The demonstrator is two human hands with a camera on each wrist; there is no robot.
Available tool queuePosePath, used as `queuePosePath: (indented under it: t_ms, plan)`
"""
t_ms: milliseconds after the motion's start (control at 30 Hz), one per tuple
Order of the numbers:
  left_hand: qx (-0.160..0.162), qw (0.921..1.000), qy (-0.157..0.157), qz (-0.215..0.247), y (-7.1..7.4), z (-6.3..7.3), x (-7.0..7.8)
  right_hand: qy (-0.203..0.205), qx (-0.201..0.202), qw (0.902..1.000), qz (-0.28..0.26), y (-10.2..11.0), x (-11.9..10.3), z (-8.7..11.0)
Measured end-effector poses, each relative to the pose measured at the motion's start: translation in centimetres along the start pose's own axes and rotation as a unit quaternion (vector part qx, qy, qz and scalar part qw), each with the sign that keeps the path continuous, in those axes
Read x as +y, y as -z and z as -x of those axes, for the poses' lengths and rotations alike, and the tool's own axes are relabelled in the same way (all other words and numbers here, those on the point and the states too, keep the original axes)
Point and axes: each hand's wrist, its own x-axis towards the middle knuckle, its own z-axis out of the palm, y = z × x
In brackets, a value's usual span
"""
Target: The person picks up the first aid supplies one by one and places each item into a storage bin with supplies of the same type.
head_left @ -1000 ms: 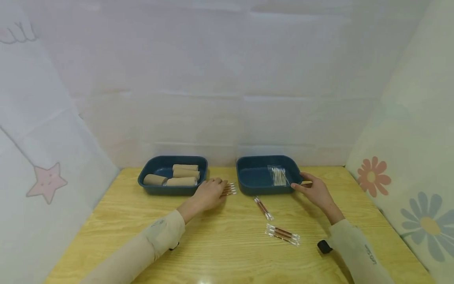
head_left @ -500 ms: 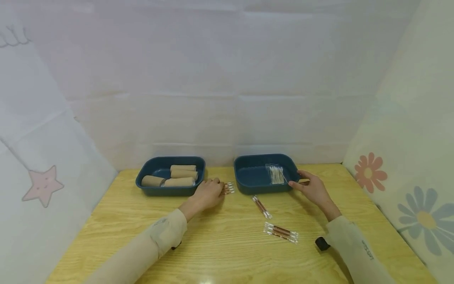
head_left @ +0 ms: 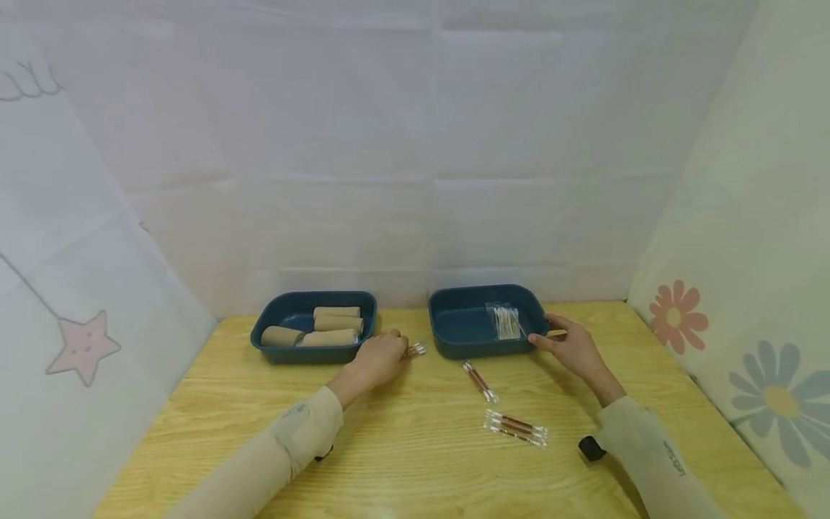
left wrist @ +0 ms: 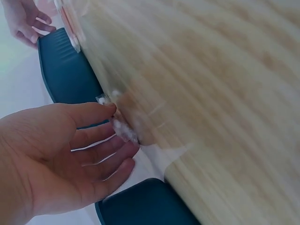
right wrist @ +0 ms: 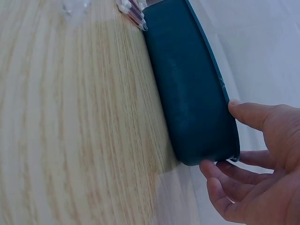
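In the head view my left hand [head_left: 381, 358] pinches a clear packet of brown-liquid cotton swabs [head_left: 415, 351] between the two trays. From the left wrist view, the thumb and fingertips are on the packet's edge [left wrist: 123, 130] close over the table, and its far part is hidden. My right hand [head_left: 576, 351] holds the right end of a blue tray [head_left: 457, 350], thumb at the rim and fingers curled under the corner, as the right wrist view shows. Inside that tray lies a clear bag of white cotton swabs [head_left: 507, 324].
A second blue tray [head_left: 285, 356] to the left holds several tan bandage rolls [head_left: 333, 337]. Two more brown swab packs, one small [head_left: 480, 382] and one wider [head_left: 515, 428], lie on the wooden table [head_left: 402, 461]. White cloth walls [head_left: 389, 144] stand behind and beside it.
The swab packet at my left hand has tilted and shows narrower than before, its tips less spread. My right hand stays at the tray's end. The head view has shifted slightly.
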Motion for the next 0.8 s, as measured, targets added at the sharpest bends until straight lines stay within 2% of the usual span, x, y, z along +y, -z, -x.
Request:
queuePosePath:
  t_ms: [200,500,800]
  plan:
    - [-0.01,0.9985,0.014,0.053,0.52,0.26,0.01,0.002,0.001,1.0,0.0,0.01,-0.02,0.13]
    - [-0.029,0.9968,0.037,0.065,0.79,0.35,-0.02,0.0,-0.001,1.0,-0.002,-0.08,-0.24,0.32]
    - [-0.001,0.9968,0.027,0.075,0.55,0.79,-0.53,-0.004,0.0,0.9999,-0.011,-0.08,-0.2,0.31]
